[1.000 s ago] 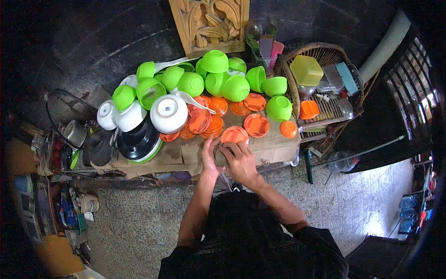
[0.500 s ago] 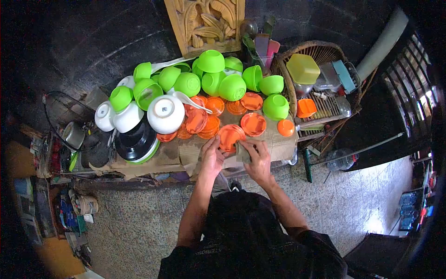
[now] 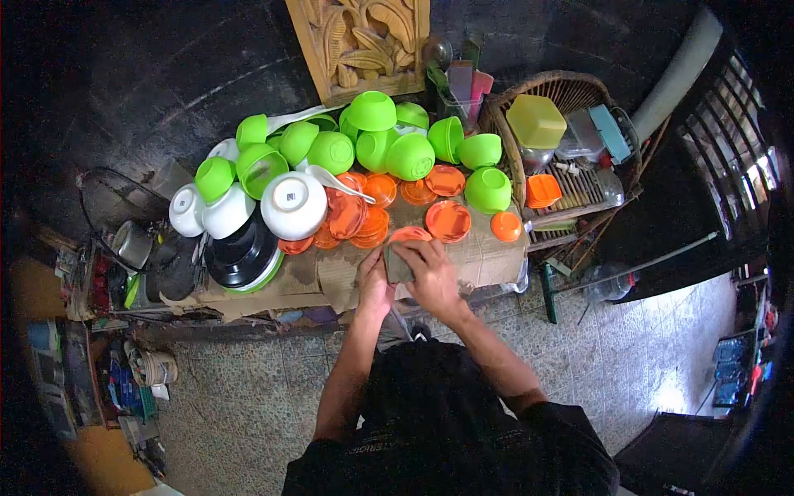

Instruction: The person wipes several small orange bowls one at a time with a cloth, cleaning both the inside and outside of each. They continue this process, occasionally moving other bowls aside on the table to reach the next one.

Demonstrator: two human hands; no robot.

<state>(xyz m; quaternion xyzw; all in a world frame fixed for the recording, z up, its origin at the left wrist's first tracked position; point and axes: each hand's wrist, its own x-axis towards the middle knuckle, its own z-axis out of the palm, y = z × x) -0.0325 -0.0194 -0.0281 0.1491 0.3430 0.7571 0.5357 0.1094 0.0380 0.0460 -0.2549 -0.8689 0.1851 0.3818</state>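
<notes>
My left hand (image 3: 376,283) grips the left edge of a small round orange dish (image 3: 411,234) over the front of the table. My right hand (image 3: 435,279) is closed on a grey-green cloth (image 3: 398,266) and presses it against the dish's face, hiding most of the dish. Just behind the hands lie similar orange dishes (image 3: 447,221), some stacked, on brown cardboard (image 3: 347,273). A white spoon (image 3: 341,183) rests across part of that group. Several green bowls (image 3: 410,157) sit farther back, many of them upside down.
To the left, white bowls (image 3: 294,206) stand by a black plate (image 3: 240,256). A wicker rack (image 3: 513,140) at right holds a yellow container (image 3: 536,121) and other containers. A carved wooden panel (image 3: 364,50) leans at the back. A small orange cup (image 3: 505,226) sits near the right edge.
My right hand has moved left with the cloth, from the dish's right edge onto its face. The left hand keeps its grip. The view has shifted slightly.
</notes>
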